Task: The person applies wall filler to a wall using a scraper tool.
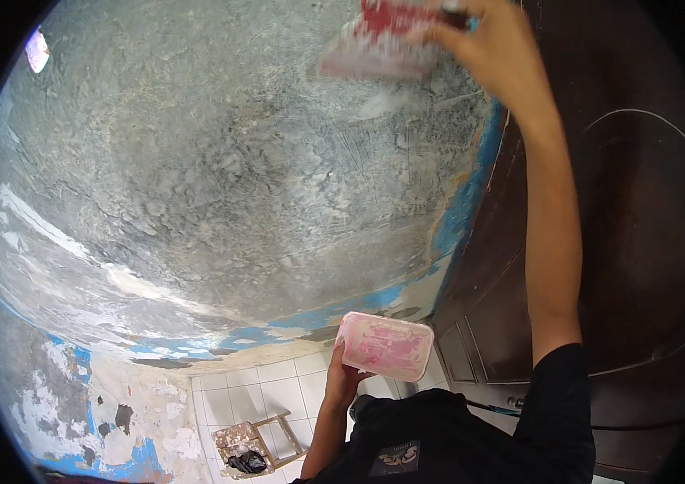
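Observation:
High on the grey, patchily plastered wall (221, 153), my right hand (479, 40) holds a wide, red-backed putty scraper (387, 36), blurred, with its pale, smeared blade at the wall near the right-hand edge. Lower down, my left hand (341, 375) grips the left side of a pink rectangular plastic tub (383, 345), smeared inside with pinkish-white paste. Blue paint shows in strips along the wall's right and lower edges.
A dark brown wooden door (632, 242) with carved panels runs along the right. White floor tiles (229, 387) lie below, with a small paint-spattered wooden stool (237, 440) bearing a black crumpled item (247, 462). A peeling white, grey and blue wall (116, 411) is at lower left.

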A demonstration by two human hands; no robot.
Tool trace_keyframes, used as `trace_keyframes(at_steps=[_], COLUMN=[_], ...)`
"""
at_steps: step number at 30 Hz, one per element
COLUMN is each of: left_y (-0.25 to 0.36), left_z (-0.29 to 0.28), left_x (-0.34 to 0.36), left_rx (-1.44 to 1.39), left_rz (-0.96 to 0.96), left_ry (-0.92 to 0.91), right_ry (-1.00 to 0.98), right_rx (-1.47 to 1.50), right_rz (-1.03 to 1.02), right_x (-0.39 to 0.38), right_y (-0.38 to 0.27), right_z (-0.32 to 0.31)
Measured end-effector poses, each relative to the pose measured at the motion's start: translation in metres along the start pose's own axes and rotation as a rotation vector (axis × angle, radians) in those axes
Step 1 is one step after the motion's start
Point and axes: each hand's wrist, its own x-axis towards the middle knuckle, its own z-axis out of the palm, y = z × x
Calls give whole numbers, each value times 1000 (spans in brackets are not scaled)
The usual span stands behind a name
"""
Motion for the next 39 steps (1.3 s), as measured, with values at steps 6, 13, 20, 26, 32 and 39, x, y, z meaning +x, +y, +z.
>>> trace_keyframes(at_steps=[6,13,20,26,32,39], left_y=[0,0,0,1,0,-4], left_z=[1,-6,-12,-2,-4,-13], left_x=[-6,-9,-12,-15,-17,-16], left_rx=[-4,9,-2,7,-10,-13], left_rz=[-6,7,15,-11,-15,6], left_ry=[-6,22,44,34,29,43], right_ry=[-301,86,129,-225,-12,217], right_rx=[124,-16,218,251,118,101], right_rz=[354,167,295,308,265,259], right_x=[-56,-30,-25,-98,-68,4], right_y=[-23,-13,-39,-33,-13,-37], right_z=[68,64,17,70,85,31])
